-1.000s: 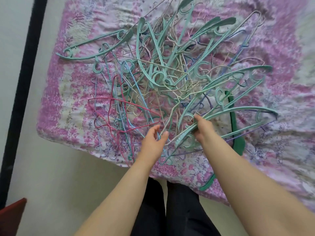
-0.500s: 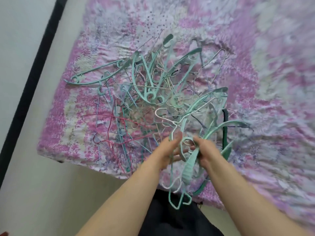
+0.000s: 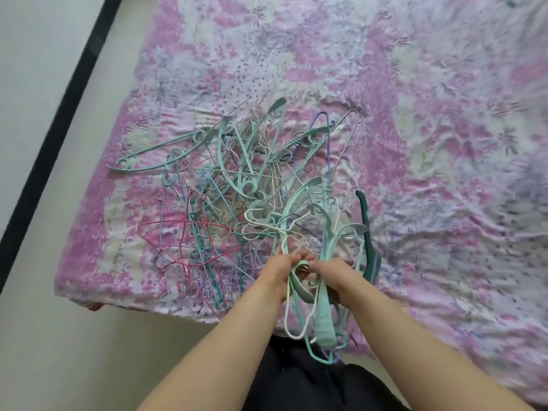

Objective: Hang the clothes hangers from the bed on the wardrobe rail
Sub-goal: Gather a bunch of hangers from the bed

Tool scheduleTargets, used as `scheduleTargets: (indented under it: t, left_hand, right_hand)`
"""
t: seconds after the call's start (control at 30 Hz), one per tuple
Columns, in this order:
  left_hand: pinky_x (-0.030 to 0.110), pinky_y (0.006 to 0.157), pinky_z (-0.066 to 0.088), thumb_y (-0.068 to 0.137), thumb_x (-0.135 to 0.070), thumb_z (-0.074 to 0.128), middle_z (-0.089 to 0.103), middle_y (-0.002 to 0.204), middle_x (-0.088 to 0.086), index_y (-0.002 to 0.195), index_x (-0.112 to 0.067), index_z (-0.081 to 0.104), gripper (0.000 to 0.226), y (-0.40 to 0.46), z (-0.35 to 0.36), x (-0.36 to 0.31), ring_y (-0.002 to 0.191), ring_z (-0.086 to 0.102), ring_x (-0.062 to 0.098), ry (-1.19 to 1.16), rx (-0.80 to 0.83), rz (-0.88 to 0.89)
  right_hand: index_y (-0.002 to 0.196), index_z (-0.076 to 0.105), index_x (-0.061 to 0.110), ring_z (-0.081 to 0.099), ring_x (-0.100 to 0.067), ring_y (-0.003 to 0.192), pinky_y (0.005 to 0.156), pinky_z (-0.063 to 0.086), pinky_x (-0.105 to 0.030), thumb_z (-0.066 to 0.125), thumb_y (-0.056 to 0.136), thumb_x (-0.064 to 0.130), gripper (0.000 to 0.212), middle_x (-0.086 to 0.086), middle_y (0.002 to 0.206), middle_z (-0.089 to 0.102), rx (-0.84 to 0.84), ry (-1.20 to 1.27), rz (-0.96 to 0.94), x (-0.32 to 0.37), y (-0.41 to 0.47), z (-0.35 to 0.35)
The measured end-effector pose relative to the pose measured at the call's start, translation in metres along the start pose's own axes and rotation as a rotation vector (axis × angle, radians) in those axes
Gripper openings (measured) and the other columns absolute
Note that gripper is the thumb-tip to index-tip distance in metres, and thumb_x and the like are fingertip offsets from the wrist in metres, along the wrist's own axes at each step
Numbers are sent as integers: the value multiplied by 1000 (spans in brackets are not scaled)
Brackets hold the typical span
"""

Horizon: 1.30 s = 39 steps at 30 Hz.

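Observation:
A tangled pile of hangers (image 3: 231, 179), mostly teal plastic with white, blue and red wire ones, lies on the pink flowered bed cover (image 3: 415, 143). Near the bed's front edge both my hands grip a bunch of hangers (image 3: 323, 315) of teal plastic and white wire, lifted partly out of the pile. My left hand (image 3: 277, 272) holds the bunch from the left, my right hand (image 3: 333, 275) from the right, fingertips almost meeting. The bunch's lower ends hang down past the mattress edge. A dark green hanger (image 3: 369, 238) lies just right of the bunch. The wardrobe rail is out of sight.
A pale floor (image 3: 74, 336) runs along the bed's left and front sides. A black strip (image 3: 56, 120) crosses diagonally at the far left. My dark trousers (image 3: 296, 381) show below the arms, close to the mattress edge.
My hands came together and gathered several hangers into one bunch, pulling it toward me off the pile. The view tilted up, so the pile now sits lower and farther away.

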<state>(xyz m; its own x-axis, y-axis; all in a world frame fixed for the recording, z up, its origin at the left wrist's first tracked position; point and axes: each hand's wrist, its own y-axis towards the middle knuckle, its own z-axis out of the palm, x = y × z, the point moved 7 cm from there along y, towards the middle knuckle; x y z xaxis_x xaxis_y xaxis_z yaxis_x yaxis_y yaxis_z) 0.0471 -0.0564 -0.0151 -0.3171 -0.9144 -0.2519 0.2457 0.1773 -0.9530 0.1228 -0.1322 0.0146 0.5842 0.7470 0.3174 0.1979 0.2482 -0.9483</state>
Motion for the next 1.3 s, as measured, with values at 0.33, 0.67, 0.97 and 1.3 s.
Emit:
scheduleTargets:
  t: [0.33,0.67,0.97,1.3]
  left_hand:
    - [23,44,45,98,-15,46,57,61,6,73,-8,53,27,-23,-32,14,50,52,18,-9,-129,60]
    - [33,72,44,104,-28,39,38,36,-6,100,-10,61,29,-69,-92,22,58,60,15,69,-182,282]
    - [28,58,37,99,-40,47,43,35,-5,65,-6,53,49,-130,-148,76,51,45,20,242,-296,489]
    - [29,62,46,97,-37,52,63,48,-2,114,-6,55,35,-212,-185,141,65,71,15,465,-361,766]
  right_hand:
    - [94,65,5,56,-18,45,41,42,-22,75,81,37,36,-6,56,58,195,-161,-24,-16,-37,13]
    - [111,41,1,59,-24,49,47,49,-29,38,96,2,15,-15,89,66,-48,-387,-184,-29,-49,1]
    - [79,49,4,45,-22,48,54,47,-34,50,95,15,20,-9,67,48,-172,-331,-446,-70,-84,7]
    - [66,37,10,33,-20,54,52,37,-32,45,92,1,28,-8,66,36,-122,-180,-637,-122,-136,-3]
